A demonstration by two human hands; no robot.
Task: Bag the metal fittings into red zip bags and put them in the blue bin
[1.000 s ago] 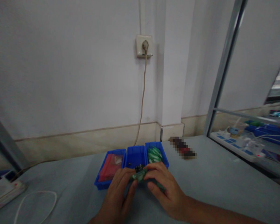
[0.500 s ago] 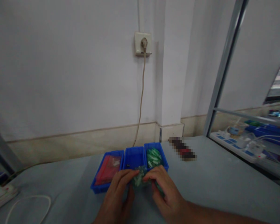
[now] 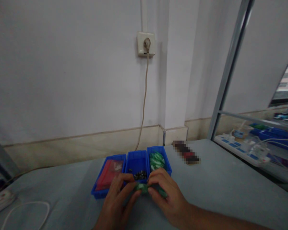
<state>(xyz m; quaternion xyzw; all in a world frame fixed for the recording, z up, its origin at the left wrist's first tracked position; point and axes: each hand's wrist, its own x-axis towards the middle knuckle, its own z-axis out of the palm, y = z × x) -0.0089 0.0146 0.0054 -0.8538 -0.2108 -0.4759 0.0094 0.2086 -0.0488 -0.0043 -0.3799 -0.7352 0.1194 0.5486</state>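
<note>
My left hand (image 3: 117, 201) and my right hand (image 3: 166, 196) meet over the table just in front of three blue bins, and both pinch the same small green packet (image 3: 142, 187). The fingers of each hand are curled round its ends. Behind them, the left blue bin (image 3: 99, 189) holds red packets, the middle blue bin (image 3: 137, 161) holds small dark parts, and the right blue bin (image 3: 167, 159) holds green packets.
The grey table (image 3: 218, 188) runs to a white wall with a socket (image 3: 146, 44) and a hanging cord. A white cable (image 3: 26, 209) loops at the left. A power strip (image 3: 240, 149) lies at the right behind a metal frame post (image 3: 227, 73).
The green packet between my fingers has been turned and squeezed smaller and sits lower. The dark parts in the middle bin show again. Both hands stay in place.
</note>
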